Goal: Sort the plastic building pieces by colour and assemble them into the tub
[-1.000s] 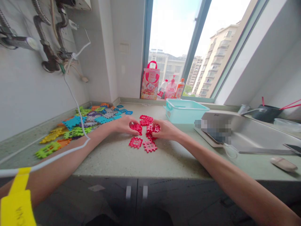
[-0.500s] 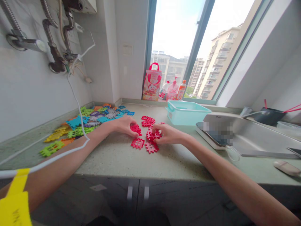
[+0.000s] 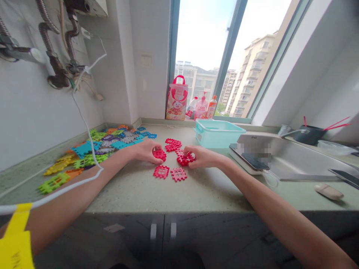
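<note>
My left hand [image 3: 147,151] is closed around the edge of a red interlocking building tile [image 3: 159,155] just above or on the counter. Opposite it, my right hand [image 3: 198,156] grips another red interlocking building tile [image 3: 184,160], with more red pieces close under or behind it. Two red window-patterned tiles, a left one [image 3: 161,172] and a right one [image 3: 178,174], lie flat and apart nearer the counter's front. Behind the hands, a few overlapping red tiles [image 3: 173,144] rest on the counter. Some fingertips are hidden by the tiles.
Colourful tiles [image 3: 109,144] are heaped at left, crossed by a white cable [image 3: 90,138]. A turquoise bin [image 3: 220,136] stands behind my right hand. Further right are a phone [image 3: 254,160] on a white box, a metal sink [image 3: 294,160] and a computer mouse [image 3: 328,192].
My right hand has shifted slightly away from the front right tile, which now shows fully. My left hand keeps its tile. The whole view has moved a little.
</note>
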Available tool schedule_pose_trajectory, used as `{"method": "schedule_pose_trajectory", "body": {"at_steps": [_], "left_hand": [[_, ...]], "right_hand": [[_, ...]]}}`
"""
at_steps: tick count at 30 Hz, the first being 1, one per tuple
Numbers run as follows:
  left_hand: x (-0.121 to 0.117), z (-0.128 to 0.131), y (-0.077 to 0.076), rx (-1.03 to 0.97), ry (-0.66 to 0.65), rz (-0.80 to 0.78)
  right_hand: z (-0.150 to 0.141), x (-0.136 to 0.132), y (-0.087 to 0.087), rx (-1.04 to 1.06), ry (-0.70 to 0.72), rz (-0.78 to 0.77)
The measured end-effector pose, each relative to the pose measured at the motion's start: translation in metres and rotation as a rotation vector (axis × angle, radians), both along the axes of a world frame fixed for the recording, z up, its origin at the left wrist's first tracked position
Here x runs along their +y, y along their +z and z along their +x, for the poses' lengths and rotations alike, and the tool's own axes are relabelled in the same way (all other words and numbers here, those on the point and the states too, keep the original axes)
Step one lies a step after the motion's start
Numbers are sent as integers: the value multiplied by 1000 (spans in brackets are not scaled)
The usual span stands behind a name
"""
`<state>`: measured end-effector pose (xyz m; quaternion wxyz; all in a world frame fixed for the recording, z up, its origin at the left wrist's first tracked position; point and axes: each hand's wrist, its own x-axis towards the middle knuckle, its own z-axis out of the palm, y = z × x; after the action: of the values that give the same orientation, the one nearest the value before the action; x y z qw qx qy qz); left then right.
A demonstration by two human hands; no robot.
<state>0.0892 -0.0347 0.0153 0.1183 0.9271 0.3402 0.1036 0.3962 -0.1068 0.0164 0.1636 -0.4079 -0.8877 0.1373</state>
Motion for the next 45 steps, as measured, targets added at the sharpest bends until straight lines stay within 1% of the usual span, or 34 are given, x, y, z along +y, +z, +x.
{"method": "schedule_pose_trajectory", "body": {"at_steps": [3, 6, 8, 10, 12, 14, 16, 18, 20, 23, 26, 29, 32, 35, 37, 39, 41, 45], "left_hand": [[-1, -2, 4, -5, -36, -8], [-2, -5, 13, -47, -11, -18], [-7, -5, 20, -82, 3, -43], [-15, -3, 28, -95, -17, -83], [-26, 1, 34, -68, -70, -119], [-37, 6, 37, 11, -116, -165], [-46, 10, 38, 99, -122, -222], [-50, 12, 36, 141, -98, -256], [-50, 13, 32, 144, -84, -247], [-45, 14, 25, 145, -88, -157], [-42, 16, 20, 138, -99, -57], [-48, 25, 21, 67, -120, -11], [-61, 42, 22, -31, -145, -2], [-74, 60, 17, -18, -150, 6], [-80, 69, 10, 8, -142, 68], [-84, 74, 3, 18, -137, 159], [-89, 77, -4, 37, -130, 241], [-94, 82, -11, 88, -121, 324]], "right_hand": [[3, 0, 1, 0, 25, 40], [4, 0, 1, 77, 54, 88], [3, 0, -1, 115, 87, 82], [2, 0, -2, 95, 107, 60], [0, 0, -2, 55, 109, 38], [-1, -1, -1, 35, 106, 27], [0, -2, 0, 31, 100, 22], [2, -2, 2, 30, 81, 23], [5, -1, 3, 28, 52, 13], [9, 0, 3, 23, 10, -9], [10, 0, 3, 6, -2, -6], [9, 0, 3, -13, -17, -1], [10, 0, 5, -13, -37, 8], [15, 4, 9, 71, -133, 110], [18, 8, 10, 161, -226, 213], [17, 15, 7, 226, -295, 284], [12, 23, -1, 242, -334, 307], [-6, 37, -19, 140, -336, 244]]}}
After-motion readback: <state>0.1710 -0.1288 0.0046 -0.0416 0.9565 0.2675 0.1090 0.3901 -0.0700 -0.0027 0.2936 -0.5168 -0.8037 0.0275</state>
